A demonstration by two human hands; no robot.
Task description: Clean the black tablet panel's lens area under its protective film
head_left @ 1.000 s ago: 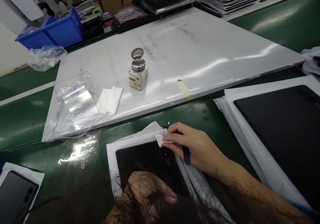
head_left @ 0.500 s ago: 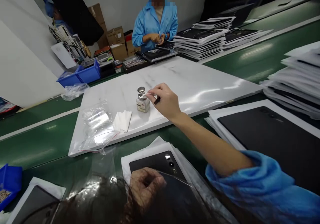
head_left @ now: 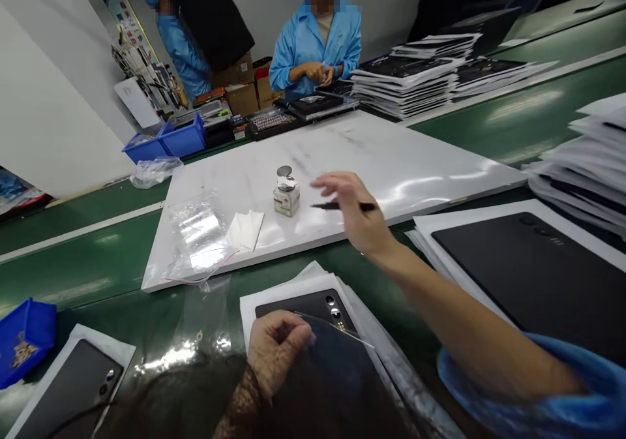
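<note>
Fingers of the right hand (head_left: 359, 220), at centre frame, pinch a thin black tool (head_left: 342, 206) that points left toward the small dispenser bottle (head_left: 286, 194) on the white board (head_left: 391, 158); hand and bottle are near but apart. Low in the frame, the left hand (head_left: 276, 354) is curled closed on the edge of a clear film (head_left: 337, 361) lying over a black tablet back (head_left: 313, 305). A folded white cloth (head_left: 246, 229) and a plastic bag (head_left: 198, 233) lie left of the bottle.

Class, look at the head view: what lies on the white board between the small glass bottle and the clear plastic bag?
A folded white cloth lies between the bottle and the plastic bag on the white board, seen in the head view.
</note>
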